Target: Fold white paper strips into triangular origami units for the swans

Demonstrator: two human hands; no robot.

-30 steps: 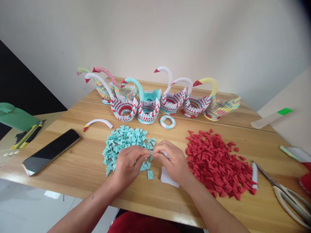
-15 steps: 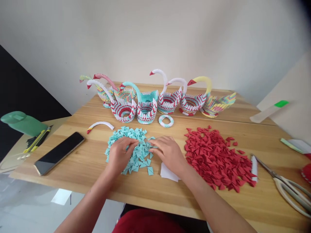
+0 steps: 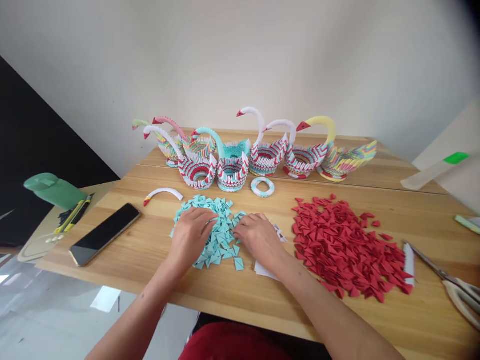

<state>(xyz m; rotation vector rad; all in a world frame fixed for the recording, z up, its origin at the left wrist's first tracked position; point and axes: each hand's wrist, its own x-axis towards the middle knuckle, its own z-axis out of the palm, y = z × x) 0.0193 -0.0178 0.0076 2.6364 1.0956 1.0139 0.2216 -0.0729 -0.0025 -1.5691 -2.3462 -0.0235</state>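
My left hand (image 3: 193,232) is over the left side of a pile of light-blue folded paper triangles (image 3: 221,245). Its fingers curl down toward the pieces, and whatever is between thumb and fingertips is hidden. At the pile's right edge my right hand (image 3: 260,237) has its fingers bent together, close to a few blue triangles; what they grip is too small to make out. Beneath the right wrist lies white paper (image 3: 264,270), partly covered. A single blue triangle piece (image 3: 239,264) rests at the pile's near edge.
Behind stand several folded-paper swans (image 3: 232,175), with a blue-and-white paper ring (image 3: 263,187) before them. A swan neck (image 3: 163,191) and a phone (image 3: 107,234) lie left. Red paper triangles (image 3: 345,245) and scissors (image 3: 450,285) are right. A green bottle (image 3: 56,191) stands beyond the left edge.
My hands have lowered from fingertips nearly meeting above the blue pile to its surface, the right one turning palm-down. The whole view has shifted slightly, moving the scene rightward.
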